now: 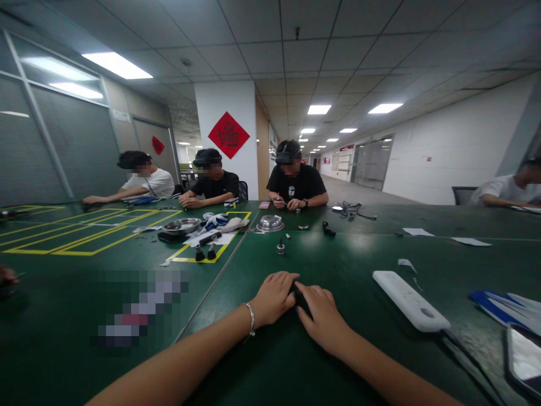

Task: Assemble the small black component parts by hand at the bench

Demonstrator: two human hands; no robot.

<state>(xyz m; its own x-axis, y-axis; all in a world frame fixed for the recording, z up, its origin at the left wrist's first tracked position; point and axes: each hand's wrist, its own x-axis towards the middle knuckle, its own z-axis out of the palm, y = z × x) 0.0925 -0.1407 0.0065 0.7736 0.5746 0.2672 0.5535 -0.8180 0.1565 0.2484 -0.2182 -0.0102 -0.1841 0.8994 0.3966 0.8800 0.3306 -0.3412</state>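
Note:
Both hands meet over the green table in front of me, around a small black object (302, 302). My left hand (275, 298), with a silver bracelet at its wrist, curls its fingers over the object's far left side. From the right, my right hand (322, 317) closes on the same object, thumb on the near side. Most of the object is hidden by the fingers, so its kind cannot be made out. Straight ahead of the hands a small metal part with a dark stem (280, 246) stands upright on the table.
A white power strip (408, 298) with a black cord lies to the right, near blue-and-white gloves (502, 309) and a phone (524, 355). Farther off are a shiny metal bowl (270, 224), a metal tray (181, 226) and black nozzle-like pieces (205, 254). Several people sit around the table.

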